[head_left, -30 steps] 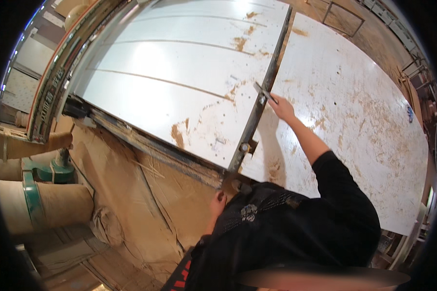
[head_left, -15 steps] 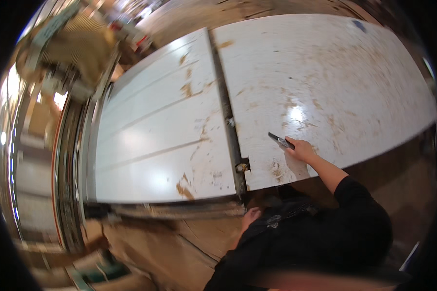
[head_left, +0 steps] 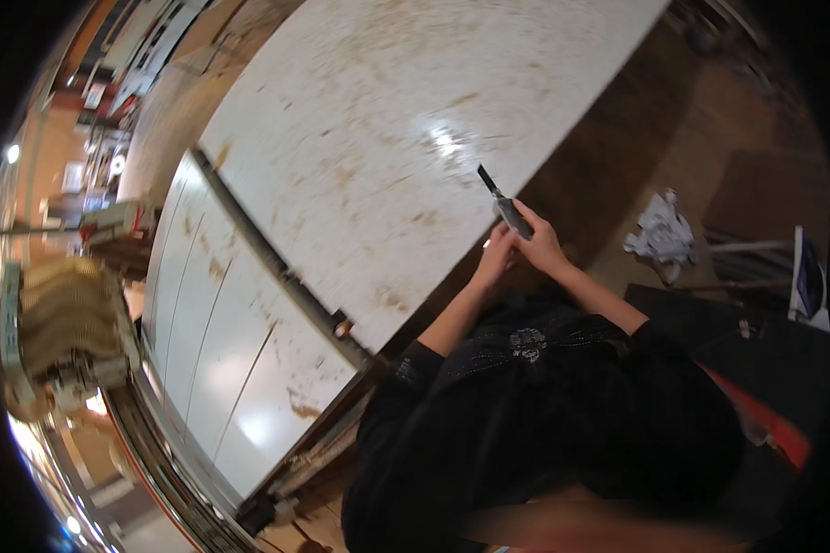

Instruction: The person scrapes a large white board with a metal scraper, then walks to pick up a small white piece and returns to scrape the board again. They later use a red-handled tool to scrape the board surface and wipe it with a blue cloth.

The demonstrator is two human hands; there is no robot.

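Observation:
In front of my body I hold up a utility knife (head_left: 514, 217) with a grey handle, its dark blade pointing up and away to the left. My right hand (head_left: 542, 243) is wrapped round the handle. Close against it, at the handle's lower end, is my left hand (head_left: 498, 254) with its fingers curled in; whether they grip the knife or something small is hidden. Both hands are just off the near edge of a large white worktop (head_left: 378, 120), which is scuffed with brown smears.
A dark slot (head_left: 258, 241) separates the worktop from a grooved white panel (head_left: 214, 323). At the left stands a machine head with a ribbed yellowish hose (head_left: 69, 304), beside a long metal rail (head_left: 171, 461). Crumpled white plastic (head_left: 662, 230) lies on the floor at the right.
My right hand has drawn the knife back from above the worktop toward my body. My left hand has come up beside it from the table edge. The view has turned to the right.

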